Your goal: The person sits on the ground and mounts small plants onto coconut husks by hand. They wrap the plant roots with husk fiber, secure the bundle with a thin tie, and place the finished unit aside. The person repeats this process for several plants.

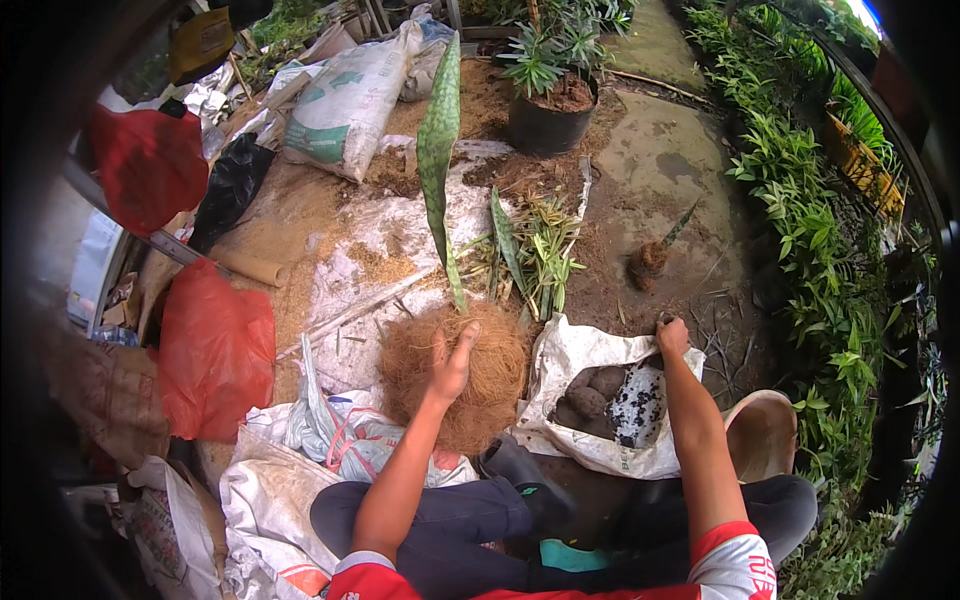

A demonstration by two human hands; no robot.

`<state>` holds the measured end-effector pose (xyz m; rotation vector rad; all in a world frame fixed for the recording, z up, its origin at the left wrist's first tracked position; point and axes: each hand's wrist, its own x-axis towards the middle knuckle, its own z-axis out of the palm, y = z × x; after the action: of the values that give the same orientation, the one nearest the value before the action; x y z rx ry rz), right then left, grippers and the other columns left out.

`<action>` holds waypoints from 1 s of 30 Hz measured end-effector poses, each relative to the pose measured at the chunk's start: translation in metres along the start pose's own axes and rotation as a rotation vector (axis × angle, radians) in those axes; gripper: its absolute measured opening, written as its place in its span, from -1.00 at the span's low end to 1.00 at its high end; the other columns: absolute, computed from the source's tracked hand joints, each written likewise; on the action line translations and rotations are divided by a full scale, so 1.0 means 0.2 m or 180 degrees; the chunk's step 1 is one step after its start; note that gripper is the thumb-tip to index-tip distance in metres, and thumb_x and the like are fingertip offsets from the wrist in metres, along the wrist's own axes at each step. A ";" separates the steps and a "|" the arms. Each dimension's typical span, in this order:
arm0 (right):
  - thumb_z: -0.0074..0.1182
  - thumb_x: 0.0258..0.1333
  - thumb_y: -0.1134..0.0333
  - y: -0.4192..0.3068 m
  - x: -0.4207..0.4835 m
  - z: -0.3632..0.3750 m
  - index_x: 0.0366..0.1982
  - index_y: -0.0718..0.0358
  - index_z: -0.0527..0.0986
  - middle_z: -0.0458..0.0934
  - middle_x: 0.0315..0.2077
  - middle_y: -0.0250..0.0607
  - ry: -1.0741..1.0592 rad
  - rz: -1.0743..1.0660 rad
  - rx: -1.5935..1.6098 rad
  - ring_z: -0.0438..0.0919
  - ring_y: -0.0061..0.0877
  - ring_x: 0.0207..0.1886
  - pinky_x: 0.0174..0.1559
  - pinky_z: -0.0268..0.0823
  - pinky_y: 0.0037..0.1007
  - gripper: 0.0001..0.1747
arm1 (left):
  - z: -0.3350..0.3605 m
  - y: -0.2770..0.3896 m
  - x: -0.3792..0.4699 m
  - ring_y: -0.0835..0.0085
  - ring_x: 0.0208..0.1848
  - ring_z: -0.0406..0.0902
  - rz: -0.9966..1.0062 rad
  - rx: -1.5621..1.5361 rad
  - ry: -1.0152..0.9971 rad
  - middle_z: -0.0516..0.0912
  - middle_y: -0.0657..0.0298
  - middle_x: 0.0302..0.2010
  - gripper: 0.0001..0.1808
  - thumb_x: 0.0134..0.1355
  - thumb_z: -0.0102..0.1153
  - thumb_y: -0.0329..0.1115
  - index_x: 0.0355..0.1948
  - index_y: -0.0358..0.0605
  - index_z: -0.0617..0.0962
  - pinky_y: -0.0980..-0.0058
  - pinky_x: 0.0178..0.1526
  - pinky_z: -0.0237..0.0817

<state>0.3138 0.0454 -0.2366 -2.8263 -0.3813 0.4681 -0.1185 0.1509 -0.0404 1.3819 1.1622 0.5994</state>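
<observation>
My left hand [450,369] grips a large loose bundle of brown coconut fibre [405,360], its fingertips partly sunk in the strands. Out of the bundle's top rises one tall mottled snake plant leaf [439,127]; its base is hidden in the fibre. To the right, my right hand [673,336] holds the far right rim of a white woven sack [551,367], fingers curled over the edge. Inside the sack's opening lie several dark rounded lumps [589,401] beside a white, soil-specked inner surface.
A small rooted snake plant cutting [649,262] lies on the paving. Cut leaves [547,255] are heaped beyond the bundle. A black potted plant [555,120] and a filled sack [345,97] stand farther back. Red plastic bags [217,352] are at left, hedge plants [810,217] at right.
</observation>
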 end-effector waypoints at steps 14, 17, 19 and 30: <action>0.03 0.23 0.30 -0.06 0.23 -1.02 0.02 0.18 0.33 0.58 -0.28 -0.33 -0.0692 -0.0522 0.3921 0.60 -0.44 -0.21 -0.08 0.36 -0.26 -0.65 | -0.02 0.08 -0.03 0.39 0.45 0.03 0.0232 -0.0743 -0.0209 0.23 0.10 0.37 -0.28 0.43 -0.34 0.09 0.34 -0.34 0.15 0.40 0.47 -0.54; 0.02 0.24 0.29 -0.15 0.18 -1.34 0.02 0.18 0.37 0.56 -0.23 -0.31 -0.0669 -0.0785 0.4471 0.58 -0.45 -0.19 -0.11 0.44 -0.28 -0.67 | -0.01 0.13 -0.08 0.31 0.44 0.06 0.0118 -0.0657 0.0055 0.21 0.04 0.37 -0.24 0.41 -0.29 0.10 0.36 -0.37 0.09 0.37 0.47 -0.37; 0.00 0.25 0.31 -0.21 0.13 -1.55 0.04 0.21 0.37 0.55 -0.21 -0.28 -0.0713 -0.0942 0.4532 0.57 -0.44 -0.18 -0.11 0.48 -0.28 -0.66 | -0.01 0.17 -0.11 0.28 0.43 0.08 0.0089 -0.0482 0.0219 0.21 0.01 0.36 -0.23 0.40 -0.27 0.11 0.35 -0.38 0.09 0.37 0.46 -0.29; -0.02 0.21 0.54 -0.53 -0.23 -2.44 0.18 0.40 0.24 0.51 -0.05 -0.11 -0.1044 -0.2353 0.4604 0.56 -0.44 -0.06 0.05 0.47 -0.41 -0.50 | -0.03 0.18 -0.13 0.25 0.36 0.20 0.0583 -0.0678 0.0278 0.33 0.01 0.29 -0.25 0.32 -0.12 0.10 0.27 -0.37 0.28 0.34 0.40 -0.13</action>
<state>0.4178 0.0327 0.2527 -1.1147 -0.7065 0.6422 -0.1228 0.1367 0.0021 1.2966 1.0142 0.8959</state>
